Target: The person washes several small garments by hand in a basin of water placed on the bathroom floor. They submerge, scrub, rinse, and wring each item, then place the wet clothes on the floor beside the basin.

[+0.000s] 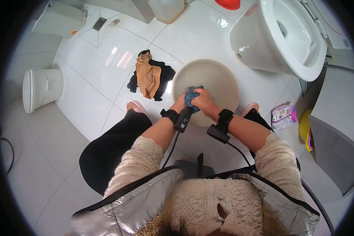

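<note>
Both my hands grip a bunched blue-grey cloth over the near left part of a round, pale basin with water in it. My left hand is closed on the cloth's left side, partly hidden by the wrist strap and a black device. From the right, my right hand wraps its fingers round the same cloth. Whether the cloth is a garment, I cannot tell. Left of the basin, a tan garment lies crumpled on top of black clothing on the floor.
A white toilet stands beyond the basin on the right. A white lidded bucket is at the left. On the right lie a purple-and-white packet and a yellow basin by a grey cabinet. Black cables run from my wrist devices.
</note>
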Motion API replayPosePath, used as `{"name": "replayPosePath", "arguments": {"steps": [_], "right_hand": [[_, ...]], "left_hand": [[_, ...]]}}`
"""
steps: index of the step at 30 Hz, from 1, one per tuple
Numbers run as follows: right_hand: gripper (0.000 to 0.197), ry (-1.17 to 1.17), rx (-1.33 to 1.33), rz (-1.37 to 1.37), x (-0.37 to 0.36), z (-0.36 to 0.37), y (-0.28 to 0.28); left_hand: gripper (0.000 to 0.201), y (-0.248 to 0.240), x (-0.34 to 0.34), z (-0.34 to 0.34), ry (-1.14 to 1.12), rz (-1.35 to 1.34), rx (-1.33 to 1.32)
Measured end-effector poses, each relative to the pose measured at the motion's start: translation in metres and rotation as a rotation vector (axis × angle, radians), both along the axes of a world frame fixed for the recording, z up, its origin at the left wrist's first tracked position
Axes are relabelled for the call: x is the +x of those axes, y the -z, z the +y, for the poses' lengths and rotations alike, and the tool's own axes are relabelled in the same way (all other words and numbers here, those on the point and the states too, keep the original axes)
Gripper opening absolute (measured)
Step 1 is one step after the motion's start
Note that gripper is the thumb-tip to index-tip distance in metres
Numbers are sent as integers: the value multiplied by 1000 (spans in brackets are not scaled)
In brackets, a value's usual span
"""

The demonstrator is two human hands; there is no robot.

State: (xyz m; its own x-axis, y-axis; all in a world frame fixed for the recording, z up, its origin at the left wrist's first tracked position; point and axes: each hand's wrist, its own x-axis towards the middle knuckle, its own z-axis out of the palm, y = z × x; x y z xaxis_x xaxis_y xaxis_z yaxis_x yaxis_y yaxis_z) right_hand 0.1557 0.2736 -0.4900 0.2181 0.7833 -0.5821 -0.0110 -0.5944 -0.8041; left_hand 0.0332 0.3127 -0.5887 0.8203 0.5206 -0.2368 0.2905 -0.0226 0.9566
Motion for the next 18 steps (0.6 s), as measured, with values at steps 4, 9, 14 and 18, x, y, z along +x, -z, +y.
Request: {"name": "replayPosePath", "arguments": {"steps": [4,9,14,18], "right_hand": [[23,206,10,47,25,7,42],[31,78,-143,-87,64,-2,76],[60,-313,-91,-739,88,-18,81],[63,-785,-26,-792,72,-37,90]], "left_hand": [[41,6,31,-13,-696,-77,-737],[46,-5,37,-22,-1018,175,-967],[35,-16,24,-21,-857,228,-1123],[36,0,18,-24,-704,402,-861]]}}
